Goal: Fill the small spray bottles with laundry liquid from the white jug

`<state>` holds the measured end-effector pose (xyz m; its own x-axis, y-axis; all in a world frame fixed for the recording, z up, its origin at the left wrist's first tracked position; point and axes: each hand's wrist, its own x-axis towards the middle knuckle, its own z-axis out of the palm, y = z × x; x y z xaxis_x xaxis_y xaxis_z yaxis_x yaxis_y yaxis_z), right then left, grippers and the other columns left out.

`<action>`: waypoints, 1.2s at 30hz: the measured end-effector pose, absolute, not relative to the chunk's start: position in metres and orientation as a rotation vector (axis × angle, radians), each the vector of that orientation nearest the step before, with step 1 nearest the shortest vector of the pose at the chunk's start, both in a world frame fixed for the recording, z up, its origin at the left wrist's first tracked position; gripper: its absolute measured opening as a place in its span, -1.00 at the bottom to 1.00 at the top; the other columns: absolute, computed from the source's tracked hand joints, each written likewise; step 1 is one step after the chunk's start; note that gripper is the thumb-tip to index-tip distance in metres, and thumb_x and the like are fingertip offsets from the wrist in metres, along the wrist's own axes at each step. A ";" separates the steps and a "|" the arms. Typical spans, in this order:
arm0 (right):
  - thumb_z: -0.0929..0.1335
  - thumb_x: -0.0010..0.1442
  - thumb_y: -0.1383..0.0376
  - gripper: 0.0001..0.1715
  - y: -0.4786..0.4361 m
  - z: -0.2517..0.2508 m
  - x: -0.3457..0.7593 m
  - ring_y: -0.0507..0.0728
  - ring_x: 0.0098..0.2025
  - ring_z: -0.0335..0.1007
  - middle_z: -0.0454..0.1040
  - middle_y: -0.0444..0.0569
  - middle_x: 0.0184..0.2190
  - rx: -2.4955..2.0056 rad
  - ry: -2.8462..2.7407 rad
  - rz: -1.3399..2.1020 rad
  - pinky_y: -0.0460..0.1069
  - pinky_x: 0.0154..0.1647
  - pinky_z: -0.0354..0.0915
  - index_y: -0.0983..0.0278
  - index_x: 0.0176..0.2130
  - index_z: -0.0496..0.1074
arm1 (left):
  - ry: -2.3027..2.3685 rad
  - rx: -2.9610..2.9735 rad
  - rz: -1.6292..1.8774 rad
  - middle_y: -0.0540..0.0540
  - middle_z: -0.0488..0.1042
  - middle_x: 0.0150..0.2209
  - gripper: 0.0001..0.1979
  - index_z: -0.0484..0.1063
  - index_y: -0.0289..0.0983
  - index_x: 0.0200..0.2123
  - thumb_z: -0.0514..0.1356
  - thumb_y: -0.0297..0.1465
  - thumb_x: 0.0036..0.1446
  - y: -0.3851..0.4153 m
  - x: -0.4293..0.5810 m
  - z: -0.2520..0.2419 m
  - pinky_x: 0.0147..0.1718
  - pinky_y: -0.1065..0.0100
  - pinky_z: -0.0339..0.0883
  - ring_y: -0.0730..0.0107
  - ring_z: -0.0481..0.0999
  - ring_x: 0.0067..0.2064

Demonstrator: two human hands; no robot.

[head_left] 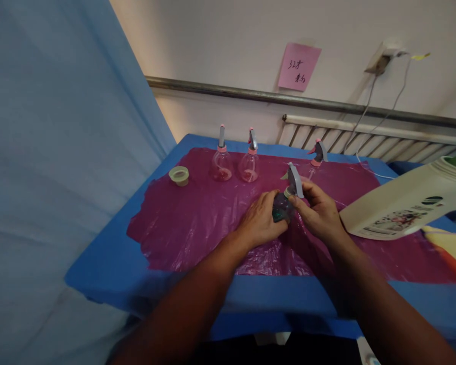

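My left hand (pixel 261 217) is wrapped round the clear body of a small spray bottle (pixel 279 208), which has a green collar and a grey trigger head. At its neck, the fingers of my right hand (pixel 321 210) grip the collar just below the spray head (pixel 295 180). The bottle leans a little and its lower part looks dark green. Behind my right hand stands another spray bottle (pixel 318 153) with a pink collar, its body mostly hidden. Two more pink-collared spray bottles, one on the left (pixel 222 165) and one beside it (pixel 249 165), hold a little pinkish liquid.
A purple plastic sheet (pixel 186 223) covers much of the blue table (pixel 110 248). To the left is a small pale-green tub (pixel 179 175). A large cream jug (pixel 395 205) tilts at the right, near a yellow and orange cloth (pixel 450 248). Blue curtain (pixel 61 126) hangs left.
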<state>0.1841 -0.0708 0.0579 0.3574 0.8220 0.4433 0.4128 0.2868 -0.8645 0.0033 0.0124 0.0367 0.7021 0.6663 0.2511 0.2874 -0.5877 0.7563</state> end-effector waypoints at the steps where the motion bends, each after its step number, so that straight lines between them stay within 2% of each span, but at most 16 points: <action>1: 0.59 0.37 0.05 -0.62 -0.070 0.058 0.181 0.27 0.05 0.65 0.71 -0.01 0.01 -1.331 -1.229 0.388 0.28 0.28 0.48 0.09 0.10 0.63 | 0.725 2.194 0.688 -0.29 0.50 0.34 -0.25 0.29 -0.17 0.43 0.41 -0.29 0.23 0.012 0.003 0.036 0.38 -0.18 0.46 -0.18 0.53 0.38; 3: 0.61 0.33 0.05 -0.62 -0.069 0.058 0.176 0.27 0.02 0.64 0.70 -0.02 -0.03 -1.336 -1.182 0.363 0.29 0.26 0.49 0.09 0.06 0.62 | 0.716 2.194 0.711 -0.31 0.44 0.42 -0.12 0.18 -0.17 0.54 0.43 -0.29 0.23 0.012 0.002 0.034 0.42 -0.19 0.42 -0.20 0.48 0.43; 5: 0.62 0.30 0.06 -0.61 -0.068 0.058 0.172 0.25 -0.01 0.62 0.68 -0.02 -0.06 -1.344 -1.142 0.340 0.27 0.22 0.51 0.10 0.04 0.60 | 0.679 2.213 0.736 -0.31 0.39 0.47 0.05 -0.02 -0.12 0.66 0.43 -0.30 0.24 0.013 0.001 0.032 0.45 -0.20 0.38 -0.20 0.44 0.47; 8: 0.64 0.24 0.10 -0.56 -0.065 0.055 0.167 0.21 -0.06 0.58 0.63 -0.05 -0.09 -1.333 -1.069 0.306 0.20 0.12 0.53 0.11 0.01 0.53 | 0.599 2.276 0.724 -0.25 0.40 0.42 0.11 -0.16 0.03 0.71 0.41 -0.28 0.30 0.015 -0.002 0.030 0.39 -0.19 0.44 -0.16 0.50 0.40; 10: 0.66 0.20 0.12 -0.51 -0.062 0.054 0.164 0.19 -0.08 0.57 0.59 -0.08 -0.12 -1.311 -1.024 0.287 0.16 0.07 0.54 0.10 0.01 0.49 | 0.567 2.305 0.711 -0.22 0.40 0.40 0.08 -0.17 0.09 0.72 0.40 -0.25 0.35 0.017 -0.003 0.029 0.36 -0.17 0.47 -0.13 0.51 0.38; 14: 0.67 0.19 0.12 -0.51 -0.057 0.051 0.158 0.19 -0.07 0.58 0.60 -0.07 -0.09 -1.284 -0.988 0.311 0.18 0.12 0.52 0.10 -0.02 0.48 | 0.536 2.293 0.725 -0.19 0.37 0.42 0.09 -0.19 0.14 0.72 0.40 -0.27 0.36 0.018 -0.005 0.028 0.40 -0.14 0.45 -0.09 0.47 0.41; 20: 0.67 0.22 0.06 -0.54 -0.062 0.050 0.157 0.24 -0.01 0.63 0.65 -0.03 -0.07 -1.262 -1.005 0.371 0.24 0.17 0.54 0.09 -0.03 0.51 | 0.531 2.260 0.721 -0.19 0.38 0.41 0.04 -0.09 0.15 0.70 0.39 -0.30 0.35 0.018 -0.007 0.032 0.37 -0.15 0.48 -0.07 0.49 0.39; 23: 0.62 0.30 0.06 -0.55 -0.068 0.053 0.159 0.26 0.07 0.66 0.67 0.04 0.04 -1.249 -1.025 0.366 0.26 0.23 0.55 0.09 0.07 0.51 | 0.502 2.256 0.718 -0.19 0.37 0.41 0.03 -0.08 0.16 0.70 0.38 -0.30 0.35 0.018 -0.009 0.036 0.41 -0.14 0.45 -0.07 0.47 0.41; 27: 0.53 0.41 0.12 -0.40 -0.074 0.059 0.161 0.29 0.24 0.64 0.66 0.11 0.21 -1.235 -1.092 0.378 0.29 0.37 0.49 0.06 0.35 0.42 | 0.519 2.243 0.688 -0.18 0.37 0.43 0.02 -0.05 0.18 0.70 0.39 -0.30 0.34 0.019 -0.009 0.039 0.43 -0.13 0.45 -0.07 0.48 0.41; 30: 0.53 0.41 0.16 -0.41 -0.074 0.059 0.162 0.29 0.29 0.62 0.63 0.11 0.28 -1.242 -1.137 0.385 0.31 0.43 0.44 0.06 0.35 0.45 | 0.537 2.237 0.696 -0.19 0.35 0.45 0.04 -0.07 0.15 0.70 0.40 -0.29 0.34 0.019 -0.008 0.036 0.41 -0.14 0.46 -0.08 0.49 0.40; 32: 0.56 0.36 0.16 -0.43 -0.071 0.057 0.162 0.29 0.26 0.63 0.64 0.09 0.25 -1.251 -1.127 0.353 0.32 0.43 0.44 0.07 0.29 0.49 | 0.534 2.242 0.714 -0.20 0.34 0.46 0.07 -0.12 0.15 0.71 0.40 -0.29 0.34 0.019 -0.008 0.033 0.41 -0.14 0.45 -0.09 0.48 0.41; 36: 0.64 0.23 0.15 -0.35 -0.060 0.053 0.159 0.24 0.05 0.63 0.63 -0.01 0.00 -1.280 -1.042 0.265 0.28 0.29 0.53 0.07 0.23 0.48 | 0.514 2.247 0.742 -0.21 0.34 0.46 0.09 -0.17 0.13 0.72 0.40 -0.30 0.36 0.019 -0.008 0.030 0.40 -0.13 0.46 -0.08 0.48 0.42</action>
<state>0.1590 -0.0604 0.0534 0.5446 0.6831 0.4867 0.3676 0.3272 -0.8705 -0.0081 0.0192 0.0302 0.7566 0.5470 0.3583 0.1428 -0.6729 0.7258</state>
